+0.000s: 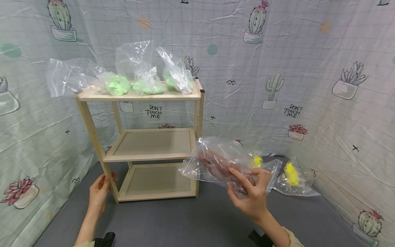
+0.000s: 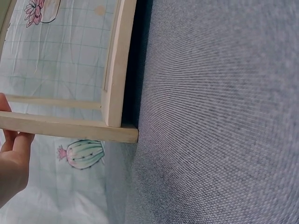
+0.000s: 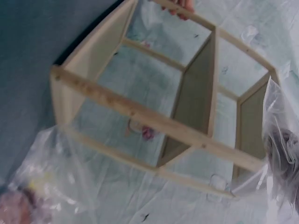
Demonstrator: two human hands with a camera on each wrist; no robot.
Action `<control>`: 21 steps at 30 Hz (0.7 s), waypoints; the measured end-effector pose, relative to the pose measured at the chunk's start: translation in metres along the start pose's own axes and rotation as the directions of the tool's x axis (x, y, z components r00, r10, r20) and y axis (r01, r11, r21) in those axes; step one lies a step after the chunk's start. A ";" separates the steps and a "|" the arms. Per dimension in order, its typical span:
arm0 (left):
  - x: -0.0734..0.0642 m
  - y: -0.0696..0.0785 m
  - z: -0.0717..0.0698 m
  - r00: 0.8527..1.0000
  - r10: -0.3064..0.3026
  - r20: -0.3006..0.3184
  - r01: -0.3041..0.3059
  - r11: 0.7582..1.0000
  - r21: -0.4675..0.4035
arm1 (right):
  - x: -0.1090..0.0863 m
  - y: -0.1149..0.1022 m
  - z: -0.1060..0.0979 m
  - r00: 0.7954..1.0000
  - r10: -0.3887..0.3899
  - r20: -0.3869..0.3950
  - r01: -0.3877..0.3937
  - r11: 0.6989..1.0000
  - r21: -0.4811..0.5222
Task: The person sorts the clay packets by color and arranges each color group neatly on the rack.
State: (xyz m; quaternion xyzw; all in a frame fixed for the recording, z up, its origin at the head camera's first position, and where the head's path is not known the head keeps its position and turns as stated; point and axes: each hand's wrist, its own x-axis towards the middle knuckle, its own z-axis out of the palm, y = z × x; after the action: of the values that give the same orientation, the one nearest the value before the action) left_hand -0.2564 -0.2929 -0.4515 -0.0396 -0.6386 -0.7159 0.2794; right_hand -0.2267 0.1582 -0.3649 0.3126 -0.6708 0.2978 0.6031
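Tabletop point(image 1: 179, 223) bears bagged yellow lumps point(image 1: 291, 174) behind right grip point(image 1: 252, 199) pinching bagged reddish lump point(image 1: 216, 165), left grip point(image 1: 98, 192) clasping shelf point(image 1: 149, 158).

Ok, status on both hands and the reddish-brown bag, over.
Left hand gripping rack by its left front upright. Right hand holding reddish-brown bag near rack's right side. No obvious obstruction; yellow-filled bags lie beyond.

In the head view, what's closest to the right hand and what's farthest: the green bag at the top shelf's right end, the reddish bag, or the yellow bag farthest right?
From the right hand:
1. Reddish bag: held in its fingers.
2. Yellow bag: beyond it, to the right.
3. Green bag: up left, on the top shelf.
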 end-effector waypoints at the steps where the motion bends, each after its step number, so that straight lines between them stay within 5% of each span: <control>1: 0.000 0.000 0.000 1.000 -0.002 -0.005 0.002 1.000 0.002 | 0.002 -0.002 0.004 1.000 -0.010 -0.015 0.011 1.000 0.010; 11: 0.001 -0.002 -0.001 0.999 0.026 0.019 -0.026 1.000 -0.012 | 0.018 -0.023 0.049 0.984 -0.133 -0.120 0.132 0.991 -0.024; 21: 0.002 -0.003 -0.002 1.000 0.024 0.010 -0.024 1.000 -0.006 | 0.027 -0.051 0.087 0.966 -0.227 -0.120 0.225 0.974 -0.029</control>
State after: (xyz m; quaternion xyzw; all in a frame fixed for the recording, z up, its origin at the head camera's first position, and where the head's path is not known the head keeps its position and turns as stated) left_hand -0.2584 -0.2953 -0.4539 -0.0519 -0.6375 -0.7140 0.2847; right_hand -0.2426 0.0572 -0.3455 0.3635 -0.5948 0.2405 0.6755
